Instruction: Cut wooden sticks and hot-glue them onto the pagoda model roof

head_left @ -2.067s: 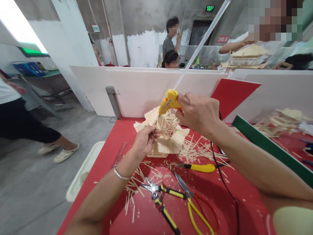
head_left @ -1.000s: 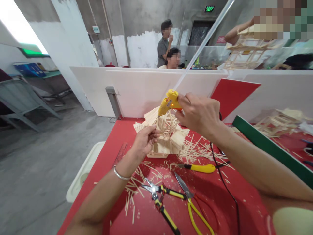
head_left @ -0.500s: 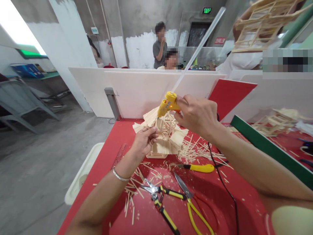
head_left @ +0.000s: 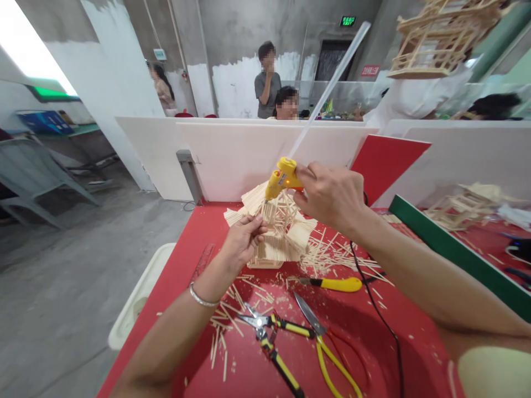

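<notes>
A small house built of thin wooden sticks (head_left: 282,232) stands on the red table (head_left: 186,276). My left hand (head_left: 243,240) is closed on its left side, fingers pinching the sticks. My right hand (head_left: 332,196) grips a yellow hot glue gun (head_left: 281,177), nozzle pointing down-left at the top of the stick house. A long clear glue stick (head_left: 332,85) juts up from the gun's back. The gun's black cord (head_left: 375,315) trails over the table toward me.
Yellow-handled snips (head_left: 269,337), scissors (head_left: 321,337), a yellow-handled knife (head_left: 336,284) and several loose sticks (head_left: 336,254) lie near me. White partition boards (head_left: 232,155) stand behind. A white tray (head_left: 136,293) hangs off the table's left edge. People stand beyond; someone lifts another stick model (head_left: 440,38) at upper right.
My hands and the glue gun have barely shifted. The person walking at left has gone from view, and the stick model at upper right has been lifted higher.
</notes>
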### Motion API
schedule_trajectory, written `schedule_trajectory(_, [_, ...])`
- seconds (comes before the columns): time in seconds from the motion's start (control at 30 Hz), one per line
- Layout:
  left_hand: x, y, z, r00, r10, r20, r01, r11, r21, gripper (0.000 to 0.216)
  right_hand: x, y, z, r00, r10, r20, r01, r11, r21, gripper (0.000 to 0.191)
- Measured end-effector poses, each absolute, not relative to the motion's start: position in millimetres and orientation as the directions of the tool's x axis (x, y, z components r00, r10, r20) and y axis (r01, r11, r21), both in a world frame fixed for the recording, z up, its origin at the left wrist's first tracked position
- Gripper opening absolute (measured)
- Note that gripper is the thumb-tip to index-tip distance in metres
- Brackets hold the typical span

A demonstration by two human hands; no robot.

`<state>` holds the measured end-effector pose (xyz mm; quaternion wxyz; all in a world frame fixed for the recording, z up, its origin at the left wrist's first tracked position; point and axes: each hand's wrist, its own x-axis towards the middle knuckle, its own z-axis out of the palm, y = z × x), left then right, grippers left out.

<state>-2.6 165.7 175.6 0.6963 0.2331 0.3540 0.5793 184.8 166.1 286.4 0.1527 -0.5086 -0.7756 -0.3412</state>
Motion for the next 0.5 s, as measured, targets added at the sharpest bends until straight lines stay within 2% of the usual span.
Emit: schedule_trajectory(0.5, [-3.5,167.0,174.3,0.092,0.970,-0.227,-0.634,0.233,0.738,0.013,185.0,165.9,286.3,-0.436,0.682,0.588,0.894,0.254,0.369,0.044])
